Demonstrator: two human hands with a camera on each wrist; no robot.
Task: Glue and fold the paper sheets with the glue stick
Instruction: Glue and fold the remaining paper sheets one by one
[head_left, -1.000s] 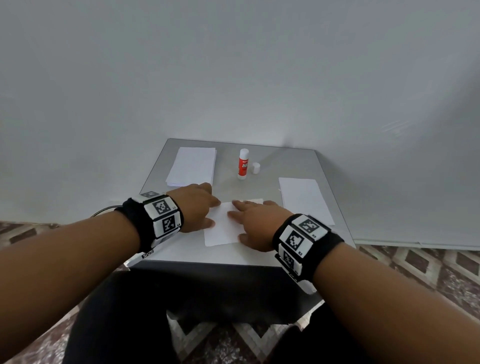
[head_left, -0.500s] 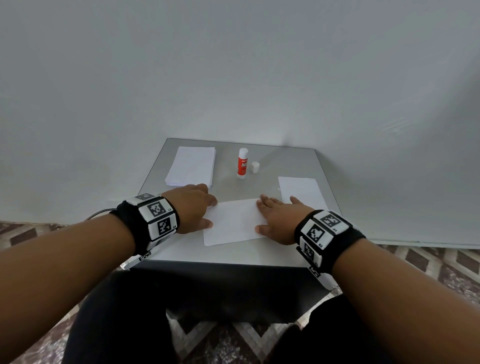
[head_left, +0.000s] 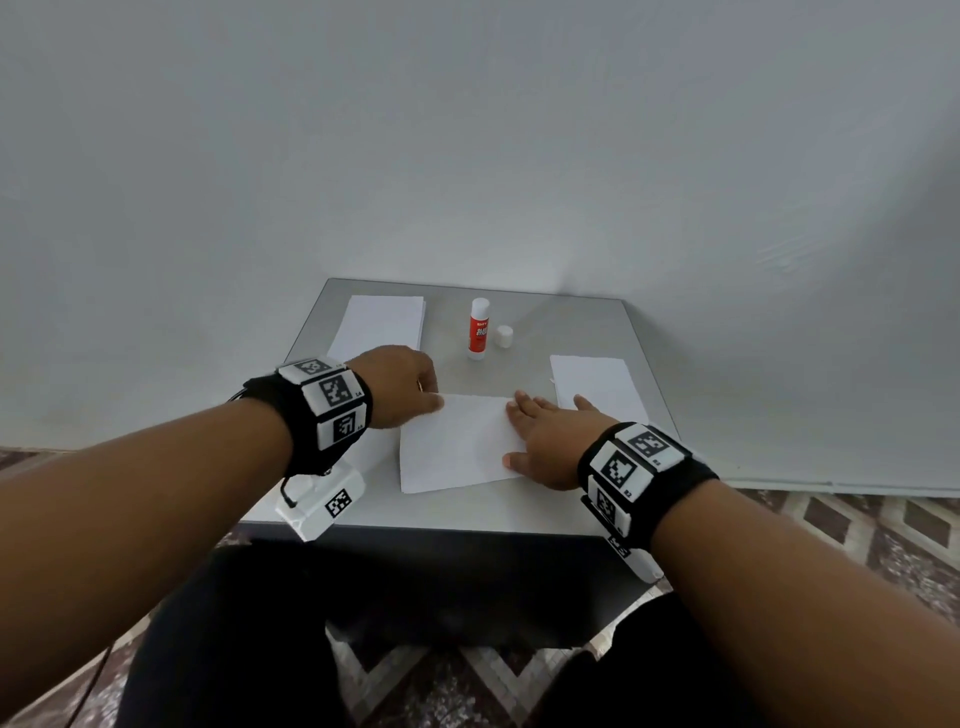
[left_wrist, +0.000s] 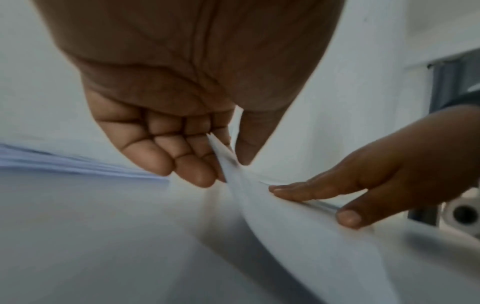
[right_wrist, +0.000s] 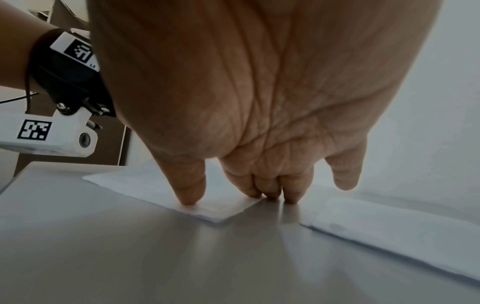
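Note:
A folded white paper sheet lies on the grey table near its front edge. My left hand pinches the sheet's far left corner between thumb and fingers and lifts it off the table. My right hand lies flat with straight fingers on the sheet's right edge, thumb and fingertips pressing down. The red-and-white glue stick stands upright at the back of the table, its white cap beside it to the right.
A stack of white sheets lies at the back left. Another folded sheet rests at the right, near the table's edge. A white wall rises right behind the table. Patterned floor tiles lie below.
My right hand slid from the sheet's middle to its right edge. My left hand rose slightly and now lifts the sheet's far left corner.

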